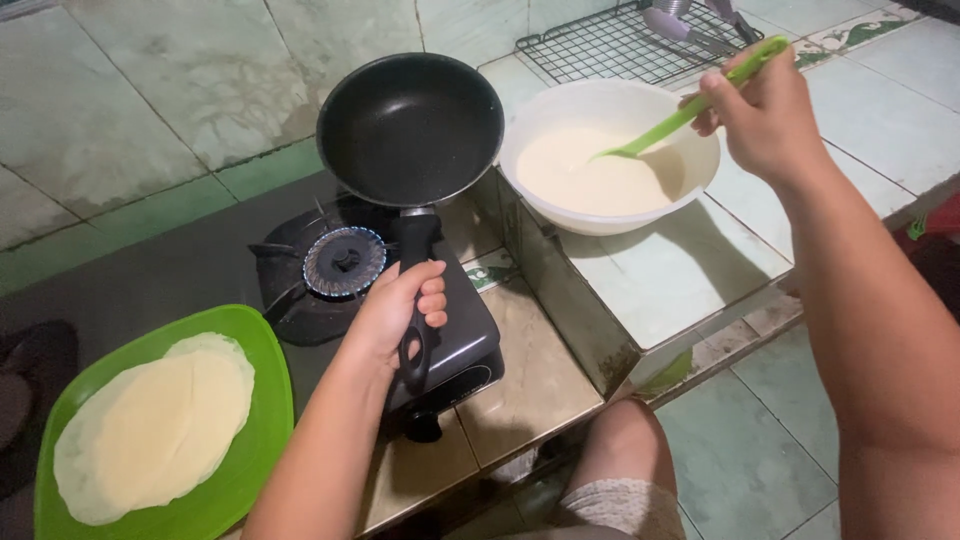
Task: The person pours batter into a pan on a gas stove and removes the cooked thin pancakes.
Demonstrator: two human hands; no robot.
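Observation:
My left hand grips the black handle of an empty black frying pan, held tilted above and beyond the lit gas burner. My right hand holds a green ladle whose scoop end dips into pale batter inside a white bowl. The bowl stands on a tiled ledge to the right of the stove.
A green plate with a stack of thin pale crepes sits at lower left. A black wire rack with utensils lies behind the bowl. The black stove rests on a low tiled counter; my knee is below.

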